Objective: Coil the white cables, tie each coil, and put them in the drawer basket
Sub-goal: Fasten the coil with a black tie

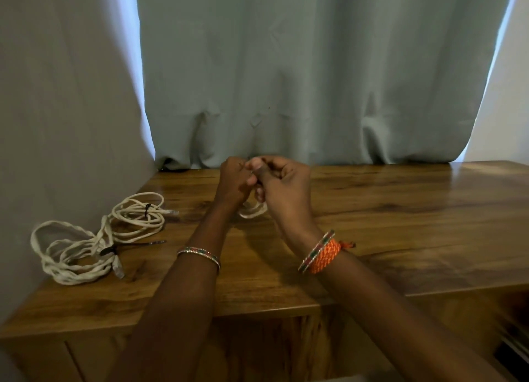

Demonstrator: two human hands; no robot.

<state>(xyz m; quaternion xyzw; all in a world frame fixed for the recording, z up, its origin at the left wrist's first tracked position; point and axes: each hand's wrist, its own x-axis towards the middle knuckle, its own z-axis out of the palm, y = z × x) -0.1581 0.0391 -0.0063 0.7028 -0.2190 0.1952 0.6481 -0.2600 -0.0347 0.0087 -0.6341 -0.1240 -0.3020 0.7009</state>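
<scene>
While both hands work close together above the far middle of the wooden tabletop [400, 209], the step in hand appears to be the tying of a third coil. The left hand [233, 181] is curled into a loose fist, and the right hand [282, 181] is curled beside it, thumb pressed toward the fingertips as if pinching something thin. What lies in that pinch cannot be made out. A small white coil [253, 209] hangs just below and between the hands, its loops touching or nearly touching the table; most of it is hidden behind the wrists.

Two finished coils lie at the left of the table, near the wall. The far coil [140, 215] is a smooth, round-section cable wound in loose ovals and cinched by a dark tie. The near coil [71, 255] looks thicker and twisted in texture, held by a black tie [110, 250] whose long tail points right across the wood. Clear plastic plugs show at the ends of both.

The tabletop is glossy, dark-grained laminate. A pale green curtain [315, 81] hangs behind it.

No drawer basket is visible. By judgement, the next move calls for pulling the tie snug around the bundled loops without letting them spring apart, then gathering all three coils for stowing.
</scene>
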